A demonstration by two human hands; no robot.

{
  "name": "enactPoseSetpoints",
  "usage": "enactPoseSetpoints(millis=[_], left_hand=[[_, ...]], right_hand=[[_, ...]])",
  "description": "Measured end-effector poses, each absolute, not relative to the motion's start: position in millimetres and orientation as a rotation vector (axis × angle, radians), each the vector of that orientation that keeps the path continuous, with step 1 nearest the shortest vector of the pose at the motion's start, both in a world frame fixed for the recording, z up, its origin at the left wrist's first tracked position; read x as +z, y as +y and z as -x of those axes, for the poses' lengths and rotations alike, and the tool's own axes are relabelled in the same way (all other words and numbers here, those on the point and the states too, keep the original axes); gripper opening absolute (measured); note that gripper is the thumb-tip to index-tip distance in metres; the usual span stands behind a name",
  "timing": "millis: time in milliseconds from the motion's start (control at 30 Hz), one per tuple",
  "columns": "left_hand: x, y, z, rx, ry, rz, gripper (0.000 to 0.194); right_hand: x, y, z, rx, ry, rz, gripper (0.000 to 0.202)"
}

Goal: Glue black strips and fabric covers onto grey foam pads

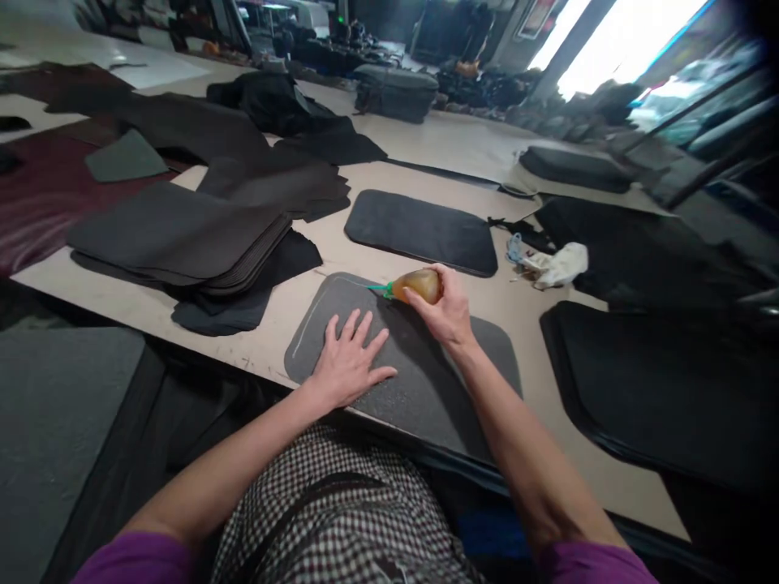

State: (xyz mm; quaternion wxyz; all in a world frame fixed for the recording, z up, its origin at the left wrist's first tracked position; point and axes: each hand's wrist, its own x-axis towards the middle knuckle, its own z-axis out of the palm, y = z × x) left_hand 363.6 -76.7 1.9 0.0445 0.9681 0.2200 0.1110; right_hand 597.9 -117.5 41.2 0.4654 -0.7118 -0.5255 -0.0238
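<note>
A grey panel with rounded corners (426, 397) lies at the table's front edge. My left hand (350, 361) rests flat on it with the fingers spread. My right hand (447, 304) is wrapped around a squeeze bottle of amber liquid (417, 285), tilted onto its side. Its thin green nozzle (380, 288) points left, at the panel's far edge. A pale line of glue (307, 320) runs along the panel's left side and part of its far edge. Whether the nozzle tip touches the panel I cannot tell.
Left of the panel is a stack of dark brown pieces (182, 231). Behind it lies a black rounded panel (423, 231). A crumpled white cloth (560, 266) and a black stack (657, 381) are to the right. Maroon material (49, 195) covers the far left.
</note>
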Motion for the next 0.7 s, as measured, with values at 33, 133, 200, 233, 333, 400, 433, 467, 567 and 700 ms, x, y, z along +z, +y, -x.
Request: enactPoseSetpoints(millis=[33, 133, 200, 233, 333, 400, 433, 467, 567, 700], left_hand=[[2, -77, -364, 0.331, 0.671, -2.964, 0.074], [3, -77, -365, 0.299, 0.678, -2.989, 0.074], [4, -78, -365, 0.268, 0.687, -3.007, 0.074], [4, -78, -366, 0.250, 0.692, -3.018, 0.075], [4, -79, -368, 0.203, 0.701, -3.051, 0.074], [4, -79, -368, 0.182, 0.710, -3.073, 0.073], [3, -79, -369, 0.171, 0.714, -3.082, 0.073], [2, -78, -369, 0.160, 0.717, -3.091, 0.073], [1, -78, -369, 0.141, 0.720, -3.109, 0.073], [1, -79, -368, 0.136, 0.727, -3.115, 0.073]], right_hand=[[43, -129, -604, -0.072, -1.278, 1.771, 0.054], [47, -169, -627, -0.126, -1.222, 1.847, 0.052], [48, -198, -643, -0.176, -1.173, 1.907, 0.052], [49, -213, -652, -0.204, -1.145, 1.936, 0.053], [48, -258, -678, -0.298, -1.050, 2.017, 0.056], [48, -286, -693, -0.346, -0.983, 2.068, 0.055], [47, -298, -699, -0.365, -0.952, 2.090, 0.054], [47, -310, -704, -0.382, -0.925, 2.105, 0.054], [45, -336, -710, -0.418, -0.886, 2.122, 0.052], [48, -356, -702, -0.513, -0.849, 2.088, 0.054]])
